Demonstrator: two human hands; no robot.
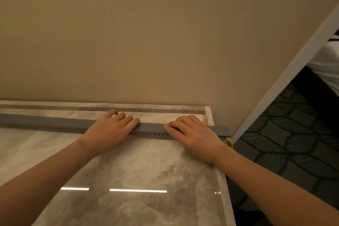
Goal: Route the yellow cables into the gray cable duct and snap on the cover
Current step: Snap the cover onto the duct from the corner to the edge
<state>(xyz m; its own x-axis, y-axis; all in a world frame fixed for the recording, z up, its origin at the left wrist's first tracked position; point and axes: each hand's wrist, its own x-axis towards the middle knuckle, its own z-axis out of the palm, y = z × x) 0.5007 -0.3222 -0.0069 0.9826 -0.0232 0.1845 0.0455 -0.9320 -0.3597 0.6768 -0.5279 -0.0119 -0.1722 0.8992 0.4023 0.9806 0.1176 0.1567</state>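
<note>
The gray duct (55, 124) lies across the far side of the table (146, 170), close to the wall (165, 42). The left hand (111, 130) grips it, fingers curled over the top and thumb on the near face. The right hand (192, 134) lies flat along the top, fingers straight, pressing. A bit of yellow cable (229, 142) pokes out at the right end; the rest is hidden. The duct's left end is cut off. It's a matte, square bar with tiny slots on the side, on glossy marble.
</note>
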